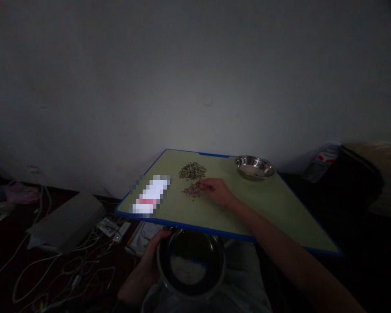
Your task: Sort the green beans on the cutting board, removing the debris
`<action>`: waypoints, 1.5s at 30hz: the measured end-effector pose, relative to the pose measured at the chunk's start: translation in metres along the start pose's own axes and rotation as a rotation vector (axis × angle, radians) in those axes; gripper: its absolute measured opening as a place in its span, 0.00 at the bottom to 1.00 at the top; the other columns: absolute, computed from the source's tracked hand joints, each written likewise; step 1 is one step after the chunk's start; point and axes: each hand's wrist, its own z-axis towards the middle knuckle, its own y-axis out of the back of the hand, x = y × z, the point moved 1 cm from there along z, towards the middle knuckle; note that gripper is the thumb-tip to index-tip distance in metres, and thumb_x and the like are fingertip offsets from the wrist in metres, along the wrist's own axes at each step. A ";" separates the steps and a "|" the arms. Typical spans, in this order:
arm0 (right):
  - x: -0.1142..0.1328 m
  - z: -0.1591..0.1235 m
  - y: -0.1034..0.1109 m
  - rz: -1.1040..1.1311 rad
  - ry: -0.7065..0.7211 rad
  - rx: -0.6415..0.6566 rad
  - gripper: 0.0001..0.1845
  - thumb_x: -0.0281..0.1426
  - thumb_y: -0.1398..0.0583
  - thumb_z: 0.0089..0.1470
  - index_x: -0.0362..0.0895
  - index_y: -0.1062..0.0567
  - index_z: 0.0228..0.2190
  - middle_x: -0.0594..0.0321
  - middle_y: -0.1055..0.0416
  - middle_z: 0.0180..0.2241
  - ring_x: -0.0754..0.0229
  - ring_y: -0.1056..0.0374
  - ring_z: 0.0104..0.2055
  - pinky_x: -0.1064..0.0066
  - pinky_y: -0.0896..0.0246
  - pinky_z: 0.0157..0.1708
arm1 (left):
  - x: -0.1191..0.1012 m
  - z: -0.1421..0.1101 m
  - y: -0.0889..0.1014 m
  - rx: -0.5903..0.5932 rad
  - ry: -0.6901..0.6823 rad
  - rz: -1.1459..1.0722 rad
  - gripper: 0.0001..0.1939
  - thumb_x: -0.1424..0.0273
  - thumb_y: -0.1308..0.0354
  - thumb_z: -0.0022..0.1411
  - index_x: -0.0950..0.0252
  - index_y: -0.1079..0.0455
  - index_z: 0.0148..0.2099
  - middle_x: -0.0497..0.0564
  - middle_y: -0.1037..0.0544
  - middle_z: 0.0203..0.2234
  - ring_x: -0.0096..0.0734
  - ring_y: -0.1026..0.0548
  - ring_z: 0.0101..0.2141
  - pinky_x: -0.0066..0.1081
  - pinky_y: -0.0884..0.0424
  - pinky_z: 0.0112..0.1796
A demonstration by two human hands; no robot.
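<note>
My left hand (151, 256) is closed round the left side of a metal bowl (163, 269), its thumb at the rim. This bowl is under the table's near edge, over my lap, with something pale at its bottom. My right hand (217, 190) reaches over the table, fingers pinched together at a small reddish, speckled pile (191, 190) of loose bits. Whatever is between those fingertips is too small to make out. Just behind lies a larger pile of dark and light seed-like grains (193, 170).
The light green table (254, 200) has a blue rim and stands near the wall. A second metal bowl (254, 167) is at its back right, a blurred-out bright screen (150, 195) at its left. A grey box (68, 221) and tangled cables (78, 265) lie on the floor at left.
</note>
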 end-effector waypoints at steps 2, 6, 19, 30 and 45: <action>0.002 0.000 0.001 -0.002 0.006 0.014 0.14 0.30 0.45 0.54 0.46 0.24 0.40 0.60 0.25 0.38 0.60 0.29 0.39 0.68 0.37 0.41 | 0.000 0.000 0.000 -0.001 0.010 -0.006 0.07 0.71 0.45 0.50 0.68 0.26 0.26 0.51 0.20 0.17 0.34 0.25 0.19 0.31 0.31 0.27; 0.005 0.000 0.002 0.002 0.000 0.032 0.14 0.30 0.45 0.54 0.46 0.24 0.40 0.60 0.25 0.38 0.60 0.29 0.39 0.68 0.37 0.41 | 0.000 0.000 0.000 0.052 0.022 -0.043 0.07 0.71 0.44 0.50 0.68 0.26 0.28 0.51 0.20 0.19 0.33 0.24 0.21 0.30 0.31 0.29; 0.004 0.000 0.003 0.041 -0.060 0.022 0.14 0.29 0.45 0.52 0.44 0.24 0.39 0.58 0.25 0.38 0.60 0.29 0.38 0.69 0.36 0.39 | -0.001 -0.001 0.000 0.045 0.027 -0.024 0.09 0.70 0.45 0.51 0.68 0.25 0.26 0.50 0.21 0.17 0.34 0.25 0.21 0.30 0.32 0.28; 0.007 0.000 0.004 0.045 -0.076 0.069 0.14 0.28 0.45 0.51 0.44 0.23 0.39 0.59 0.24 0.37 0.60 0.29 0.36 0.70 0.36 0.37 | -0.002 -0.003 -0.005 0.041 0.032 0.025 0.10 0.70 0.47 0.51 0.68 0.27 0.24 0.50 0.21 0.15 0.34 0.25 0.18 0.30 0.32 0.26; 0.011 -0.001 0.004 0.121 -0.097 0.130 0.15 0.28 0.45 0.51 0.45 0.23 0.39 0.61 0.24 0.34 0.63 0.30 0.30 0.73 0.38 0.32 | -0.001 -0.002 -0.001 0.093 0.073 -0.030 0.09 0.69 0.45 0.50 0.68 0.26 0.28 0.52 0.19 0.21 0.37 0.23 0.23 0.33 0.31 0.31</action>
